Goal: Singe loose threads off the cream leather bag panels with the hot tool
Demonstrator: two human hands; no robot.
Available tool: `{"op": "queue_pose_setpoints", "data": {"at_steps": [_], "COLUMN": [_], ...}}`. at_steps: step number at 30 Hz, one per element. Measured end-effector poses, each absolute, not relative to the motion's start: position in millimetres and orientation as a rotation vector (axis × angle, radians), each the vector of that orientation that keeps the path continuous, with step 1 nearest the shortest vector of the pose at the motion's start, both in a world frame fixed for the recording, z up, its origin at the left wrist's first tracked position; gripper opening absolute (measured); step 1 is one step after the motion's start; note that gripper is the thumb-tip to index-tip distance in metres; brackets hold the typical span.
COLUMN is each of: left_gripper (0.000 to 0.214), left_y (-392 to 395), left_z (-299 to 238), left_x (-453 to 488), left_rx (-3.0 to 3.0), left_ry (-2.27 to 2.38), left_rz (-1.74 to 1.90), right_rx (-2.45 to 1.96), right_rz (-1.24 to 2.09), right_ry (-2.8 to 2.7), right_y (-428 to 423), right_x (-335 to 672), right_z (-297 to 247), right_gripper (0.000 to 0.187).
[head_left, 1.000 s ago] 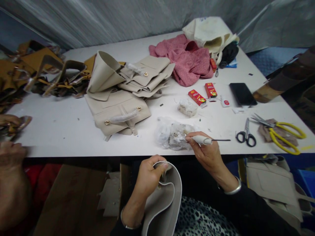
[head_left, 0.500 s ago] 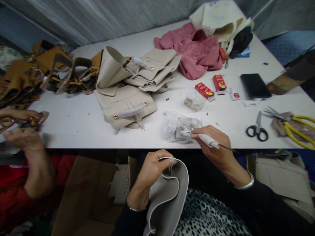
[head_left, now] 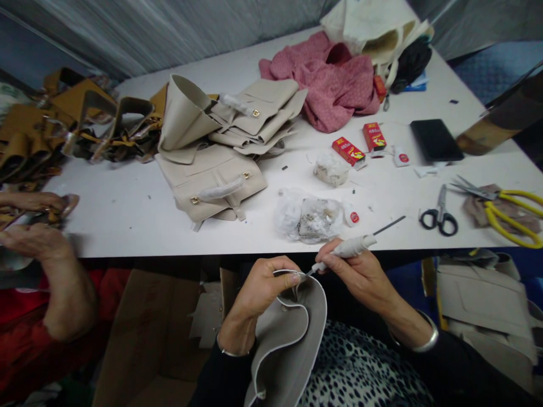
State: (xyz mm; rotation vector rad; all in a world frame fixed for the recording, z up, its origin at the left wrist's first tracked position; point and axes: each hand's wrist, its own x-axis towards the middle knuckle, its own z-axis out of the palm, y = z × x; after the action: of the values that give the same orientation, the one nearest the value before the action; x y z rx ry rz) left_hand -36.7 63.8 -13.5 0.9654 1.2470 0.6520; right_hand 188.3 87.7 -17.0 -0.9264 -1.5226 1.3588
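Note:
My left hand (head_left: pixel 265 288) is closed, pinching the white-edged rim of a beige handbag body (head_left: pixel 311 333) that hangs over my lap. Its inside is visible, with a curved edge folded inward. In my right hand (head_left: pixel 354 271) is a thin tool with a white-wrapped handle (head_left: pixel 352 247). A dark metal rod sticks out of the handle's far end, while its narrow tip meets the bag's rim beside my left thumb. Just beyond, at the table's front, a greyish block (head_left: pixel 316 217) smeared with residue sits in crumpled clear plastic.
Beige handbag pieces (head_left: pixel 212 181) lie mid-table, brown bags (head_left: pixel 97 113) at left. Black scissors (head_left: pixel 441 217), yellow-handled shears (head_left: pixel 509 209), red boxes (head_left: pixel 348 152) and a dark tablet-like device (head_left: pixel 436 140) lie right. A co-worker's hands (head_left: pixel 38 237) work at left. An open cardboard box (head_left: pixel 139 333) stands below.
My right hand has brought the tool from the plastic-wrapped block down to the bag's rim. A small red-and-white item beside the block is now uncovered. My left hand keeps its hold.

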Motion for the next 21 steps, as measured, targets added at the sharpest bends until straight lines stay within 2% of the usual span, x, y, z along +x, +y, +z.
{"op": "queue_pose_setpoints", "data": {"at_steps": [8,16,21], "left_gripper": [0.016,0.015,0.016], "left_y": [62,62,60], "left_z": [-14,-13,-19], "left_x": [-33,-26,-19], "left_rx": [0.97,1.041,0.994], "left_ry": [1.237,1.243,1.274], "left_rz": [0.66,0.721,0.774], "right_rx": [-0.947,-0.975,-0.991], "right_rz": [1.324,1.436,1.396], "right_ry": [-1.612,-1.472,-1.434], "right_y": [89,85,81], "right_x": [187,184,183], "right_z": [-15,-28,-35], "right_gripper": [0.021,0.021,0.021]}}
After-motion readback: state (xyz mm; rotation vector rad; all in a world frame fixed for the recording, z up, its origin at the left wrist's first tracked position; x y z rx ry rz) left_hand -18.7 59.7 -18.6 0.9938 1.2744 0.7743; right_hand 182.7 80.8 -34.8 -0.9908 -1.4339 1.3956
